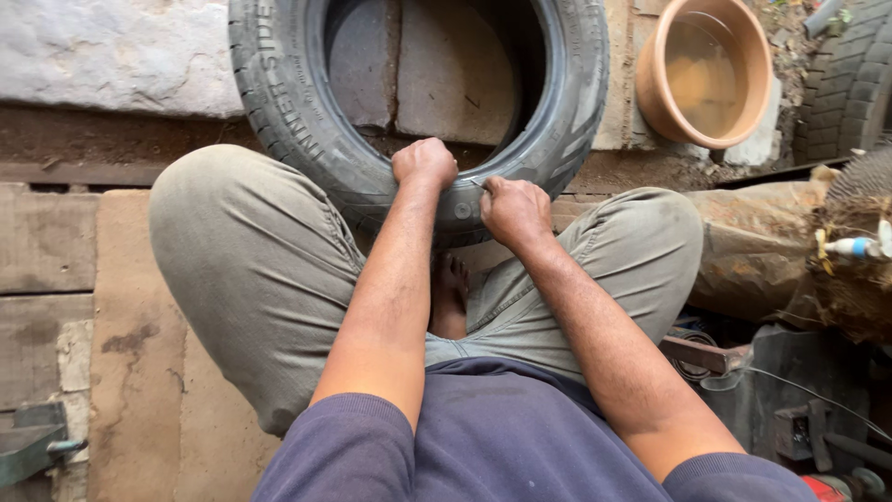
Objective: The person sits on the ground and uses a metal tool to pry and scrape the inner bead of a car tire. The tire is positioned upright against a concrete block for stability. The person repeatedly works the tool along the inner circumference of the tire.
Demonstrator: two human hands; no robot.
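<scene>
A black car tyre (pixel 297 112) stands upright on the ground between my knees, its opening facing me. My left hand (pixel 425 163) is closed over the tyre's near inner rim. Just to its right, my right hand (pixel 514 212) is closed in a fist against the same sidewall, pinching something thin and pale at the rubber; what it is I cannot make out. Both forearms reach forward over my khaki trousers and a bare foot (pixel 450 296).
A brown plastic tub (pixel 703 70) holding murky water sits at the back right. Another tyre (pixel 850 79) leans at the far right. Metal tools and scrap (pixel 799 409) lie at the lower right. Stone slabs (pixel 56 242) pave the left side.
</scene>
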